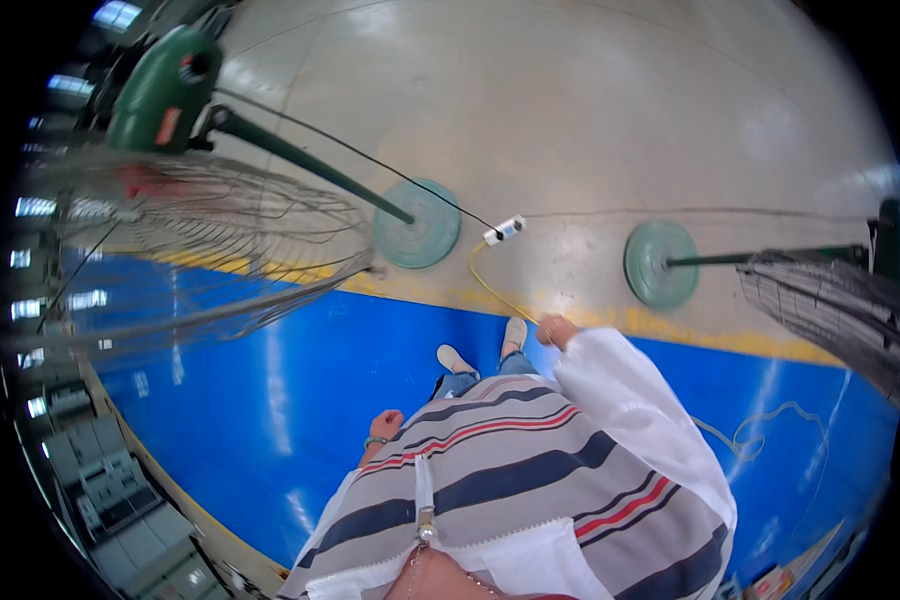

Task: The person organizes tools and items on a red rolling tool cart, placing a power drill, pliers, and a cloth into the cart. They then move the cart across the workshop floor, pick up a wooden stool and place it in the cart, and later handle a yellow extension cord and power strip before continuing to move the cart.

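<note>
My right hand [557,330] is closed around a thin yellow cord [486,283], held out in front of my body. From there the cord runs to a white power strip [510,227] on the grey floor between two fans. A black cable [355,153] from the left fan is plugged into that strip, and another dark cable reaches it from the right. Beside my striped top, my left hand [385,425] hangs low with its fingers curled, and nothing shows in it.
A big green pedestal fan [165,95] leans into view at left, its round base [417,224] on grey floor. Another fan's base [661,264] stands at right. Blue floor [220,370] with a yellow border lies under my feet. A pale cord [745,440] loops at right.
</note>
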Demonstrator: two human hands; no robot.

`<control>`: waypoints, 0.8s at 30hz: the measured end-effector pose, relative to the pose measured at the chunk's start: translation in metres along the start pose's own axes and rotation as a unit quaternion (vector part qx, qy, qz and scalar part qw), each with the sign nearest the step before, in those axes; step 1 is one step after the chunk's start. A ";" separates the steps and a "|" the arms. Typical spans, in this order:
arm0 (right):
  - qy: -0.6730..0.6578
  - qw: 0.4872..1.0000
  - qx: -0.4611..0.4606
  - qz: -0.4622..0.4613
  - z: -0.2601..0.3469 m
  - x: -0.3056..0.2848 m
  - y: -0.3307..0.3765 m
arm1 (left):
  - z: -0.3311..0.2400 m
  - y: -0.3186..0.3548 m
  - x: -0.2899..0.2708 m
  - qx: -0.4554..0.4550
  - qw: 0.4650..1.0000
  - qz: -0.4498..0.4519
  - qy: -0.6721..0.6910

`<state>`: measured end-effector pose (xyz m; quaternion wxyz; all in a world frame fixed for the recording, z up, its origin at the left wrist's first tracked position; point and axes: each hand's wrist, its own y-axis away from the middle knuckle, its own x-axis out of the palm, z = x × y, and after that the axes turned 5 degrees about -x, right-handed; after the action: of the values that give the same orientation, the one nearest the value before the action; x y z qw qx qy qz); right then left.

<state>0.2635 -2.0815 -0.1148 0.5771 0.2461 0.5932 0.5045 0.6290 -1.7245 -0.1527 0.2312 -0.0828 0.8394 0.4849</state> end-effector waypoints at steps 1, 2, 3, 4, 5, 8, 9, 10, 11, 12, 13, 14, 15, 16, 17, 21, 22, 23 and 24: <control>-0.050 0.996 0.069 0.039 -0.020 0.027 0.034 | -0.030 0.007 -0.010 0.014 1.000 0.008 -0.016; -0.090 0.991 0.102 0.015 -0.051 0.080 0.042 | -0.064 0.002 -0.021 0.035 0.998 0.026 -0.039; -0.147 0.978 0.148 -0.008 -0.065 0.116 0.052 | -0.086 -0.002 -0.029 0.046 0.997 0.037 -0.056; -0.202 0.959 0.197 -0.031 -0.073 0.143 0.058 | -0.108 -0.009 -0.036 0.057 0.994 0.051 -0.075; -0.241 0.946 0.212 -0.048 -0.082 0.163 0.055 | -0.125 -0.017 -0.037 0.065 0.992 0.060 -0.087; -0.341 0.898 0.249 -0.122 -0.098 0.202 0.037 | -0.156 -0.043 -0.021 0.092 0.989 0.088 -0.076; -0.378 0.874 0.257 -0.165 -0.098 0.210 0.026 | -0.167 -0.052 -0.012 0.091 0.986 0.100 -0.092; -0.411 0.847 0.264 -0.208 -0.098 0.217 0.014 | -0.178 -0.059 -0.002 0.089 0.984 0.113 -0.106; -0.427 0.834 0.263 -0.231 -0.096 0.218 -0.003 | -0.184 -0.072 0.011 0.086 0.982 0.123 -0.116; -0.448 0.816 0.264 -0.253 -0.088 0.222 -0.021 | -0.187 -0.088 0.027 0.085 0.981 0.118 -0.130; -0.467 0.798 0.265 -0.273 -0.080 0.225 -0.039 | -0.189 -0.103 0.045 0.083 0.980 0.113 -0.143; -0.507 0.781 0.251 -0.264 -0.075 0.220 -0.057 | -0.189 -0.123 0.063 0.081 0.978 0.108 -0.157; -0.545 0.763 0.237 -0.253 -0.069 0.210 -0.075 | -0.188 -0.145 0.083 0.081 0.976 0.101 -0.174; -0.576 0.742 0.205 -0.275 -0.063 0.211 -0.097 | -0.192 -0.168 0.104 0.085 0.973 0.097 -0.192; -0.604 0.719 0.174 -0.295 -0.056 0.213 -0.118 | -0.193 -0.192 0.125 0.087 0.969 0.095 -0.210; -0.663 0.679 0.074 -0.306 -0.034 0.195 -0.176 | -0.213 -0.314 0.222 0.097 0.970 0.036 -0.218; -0.671 0.674 0.072 -0.300 -0.028 0.189 -0.181 | -0.220 -0.344 0.243 0.106 0.969 0.005 -0.222; -0.671 0.671 0.065 -0.308 -0.027 0.197 -0.193 | -0.244 -0.367 0.269 0.067 0.977 0.033 -0.199; -0.674 0.669 0.049 -0.309 -0.022 0.193 -0.198 | -0.248 -0.403 0.286 0.105 0.975 0.017 -0.196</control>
<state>0.2593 -1.9926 -0.3777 0.9300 0.3493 0.1088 -0.0354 0.4479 -2.1195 -0.4947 0.3909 0.0526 0.8249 0.4050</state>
